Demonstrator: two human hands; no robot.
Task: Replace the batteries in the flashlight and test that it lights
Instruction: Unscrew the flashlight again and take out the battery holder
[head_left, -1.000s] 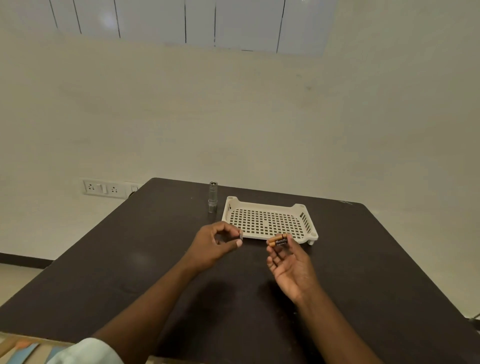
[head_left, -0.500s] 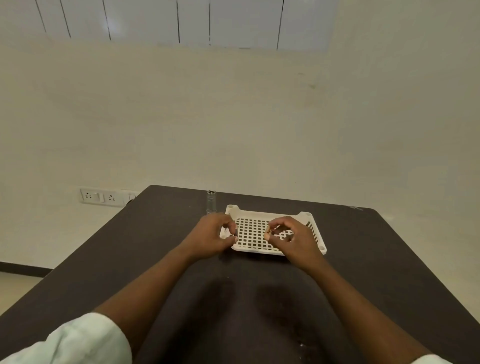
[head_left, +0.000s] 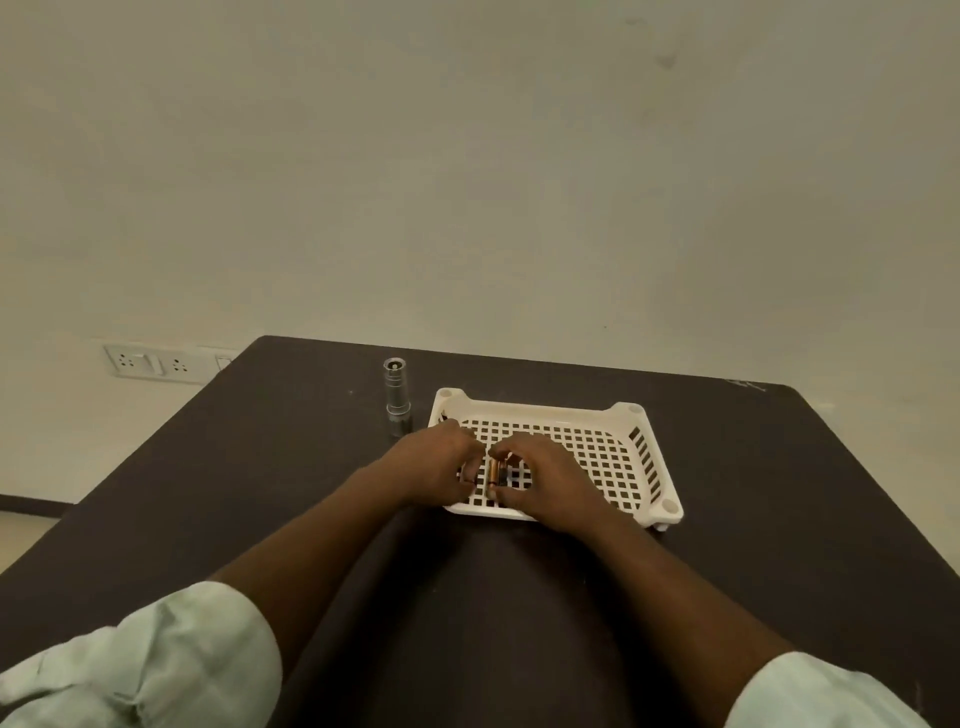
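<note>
Your right hand (head_left: 545, 480) pinches the batteries (head_left: 495, 472) low over the white slotted tray (head_left: 639, 441) at frame centre, your left hand (head_left: 431, 467) curls beside them, its grasp untellable, while the flashlight (head_left: 397, 397) stands upright just upper left of the tray on the dark table (head_left: 260, 467).

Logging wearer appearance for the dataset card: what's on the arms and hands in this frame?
Both hands are bare: the left hand and right hand show no gloves, and no rings or watch can be made out. The forearms are uncovered. Pale, whitish-green sleeves sit pushed up near the elbows, the left sleeve bunched and wrinkled, the right sleeve only partly in frame. No cables or markings visible.
</note>
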